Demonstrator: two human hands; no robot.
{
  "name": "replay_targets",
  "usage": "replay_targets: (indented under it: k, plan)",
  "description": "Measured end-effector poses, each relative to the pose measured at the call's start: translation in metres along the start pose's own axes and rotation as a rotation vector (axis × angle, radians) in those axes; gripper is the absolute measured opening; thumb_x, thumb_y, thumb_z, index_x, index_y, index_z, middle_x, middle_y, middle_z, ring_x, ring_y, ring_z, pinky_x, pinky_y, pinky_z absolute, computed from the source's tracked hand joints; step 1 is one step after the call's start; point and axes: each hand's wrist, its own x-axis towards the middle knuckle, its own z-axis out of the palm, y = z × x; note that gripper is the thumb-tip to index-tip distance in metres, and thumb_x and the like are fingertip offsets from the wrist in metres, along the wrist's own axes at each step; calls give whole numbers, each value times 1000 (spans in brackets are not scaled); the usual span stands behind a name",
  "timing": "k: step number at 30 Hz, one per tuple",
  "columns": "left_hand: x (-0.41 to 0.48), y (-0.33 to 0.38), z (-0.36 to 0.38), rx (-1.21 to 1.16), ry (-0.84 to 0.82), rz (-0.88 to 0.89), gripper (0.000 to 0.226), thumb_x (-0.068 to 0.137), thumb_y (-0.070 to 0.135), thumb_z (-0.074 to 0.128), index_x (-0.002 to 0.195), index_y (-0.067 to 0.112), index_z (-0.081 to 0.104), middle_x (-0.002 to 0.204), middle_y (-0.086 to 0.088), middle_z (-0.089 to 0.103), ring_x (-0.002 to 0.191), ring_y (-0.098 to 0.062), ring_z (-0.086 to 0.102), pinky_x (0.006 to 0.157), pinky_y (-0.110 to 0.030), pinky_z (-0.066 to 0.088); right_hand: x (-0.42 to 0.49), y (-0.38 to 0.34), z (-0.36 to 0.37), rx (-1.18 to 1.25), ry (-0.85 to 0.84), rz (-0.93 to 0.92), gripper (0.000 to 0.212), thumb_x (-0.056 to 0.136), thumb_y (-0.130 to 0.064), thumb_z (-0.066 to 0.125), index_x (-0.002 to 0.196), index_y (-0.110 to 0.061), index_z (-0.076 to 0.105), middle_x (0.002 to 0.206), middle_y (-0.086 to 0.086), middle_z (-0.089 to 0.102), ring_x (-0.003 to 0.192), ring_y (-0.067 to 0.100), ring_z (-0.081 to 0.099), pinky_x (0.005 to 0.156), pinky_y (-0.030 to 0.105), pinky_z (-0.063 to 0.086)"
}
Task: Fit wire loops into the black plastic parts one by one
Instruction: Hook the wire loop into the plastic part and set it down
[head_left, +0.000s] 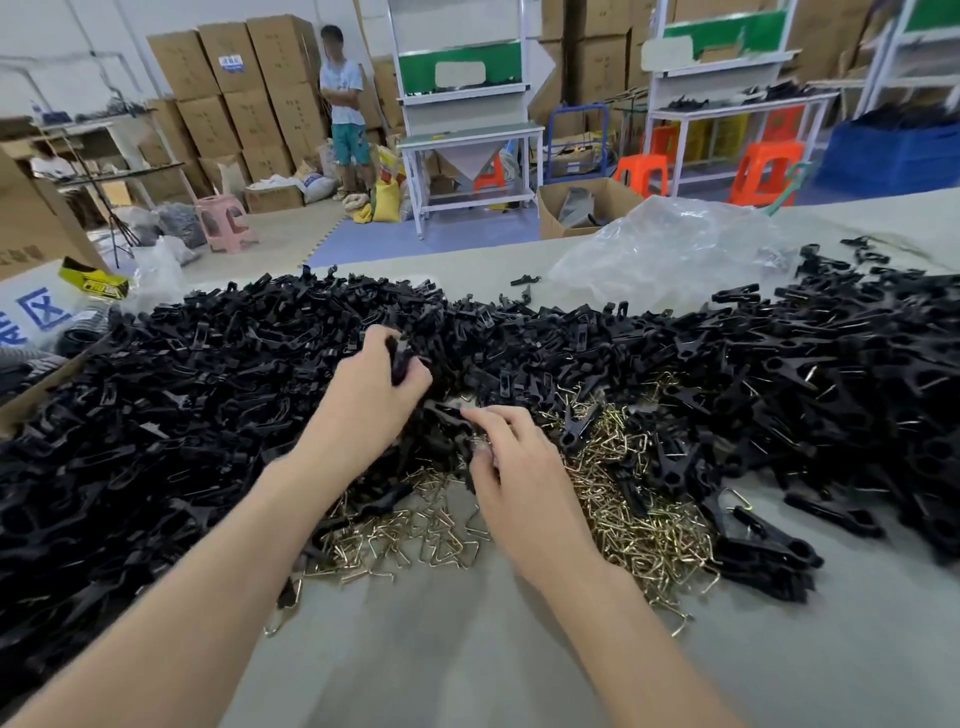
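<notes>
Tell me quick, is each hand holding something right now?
Left hand: holding a black plastic part.
Right hand: fingers reach into the wire loops; grip cannot be told.

The left hand (374, 395) covers most of the black part (399, 364) it grips; only the upper end shows. The right hand (519, 478) hides what lies under its curled fingers (488, 421), so whether it pinches one of the wire loops (639, 519) cannot be told. The pile of black parts (208, 395) runs off both side edges. Both arms (156, 613) are cut off by the bottom edge, and the cardboard box (31, 228) by the left edge.
</notes>
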Motion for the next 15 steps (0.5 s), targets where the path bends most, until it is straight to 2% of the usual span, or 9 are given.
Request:
replay_targets:
  k: [1,3,5,7,10,12,15]
  plan:
    - [-15,3,1,-54,18,-8,22,95,33,58,112,27,45,73,12,61,57,3,60,47,-12,39,0,-1,-1,81,-3,-11,40,107,-22,42,147,-26,47,138,-10,48,111,7,55,98,24,44]
    - [-50,7,13,-83,1,22,25,94,27,61,113,30,45,80,15,62,63,4,61,55,-11,42,-1,-4,-2,233,-39,-14,44,108,-32,38,151,-32,39,141,-17,45,119,-3,51,99,14,40]
    - [-81,6,28,-64,-46,55,32,93,15,60,119,26,44,97,9,60,77,-5,61,66,-24,46,-3,-6,0,309,-120,-8,47,105,-44,37,151,-36,38,144,-21,44,130,-8,44,108,13,34]
    - [-95,1,41,-45,-66,54,38,89,2,54,119,22,42,104,4,55,82,-15,61,65,-30,47,-5,-6,1,324,-197,-11,48,102,-52,40,148,-38,44,143,-23,46,132,-9,42,112,16,33]
    - [-98,-5,46,-34,-52,58,35,90,4,58,120,18,46,112,2,53,90,-19,61,75,-38,52,-7,-3,1,382,-195,26,40,102,-47,51,140,-36,54,136,-24,51,129,-4,48,111,27,42]
    - [-99,-9,46,-73,-45,75,36,91,9,62,123,21,48,116,6,54,96,-14,60,80,-35,52,-5,-4,1,412,-186,52,35,100,-42,58,135,-36,59,131,-25,54,125,-4,52,106,29,47]
    - [-98,-16,46,-151,-36,81,36,92,10,62,123,26,53,118,13,56,100,-4,58,84,-24,49,-2,-4,2,462,-196,93,30,98,-33,65,128,-37,64,125,-26,56,118,-6,56,97,21,51]
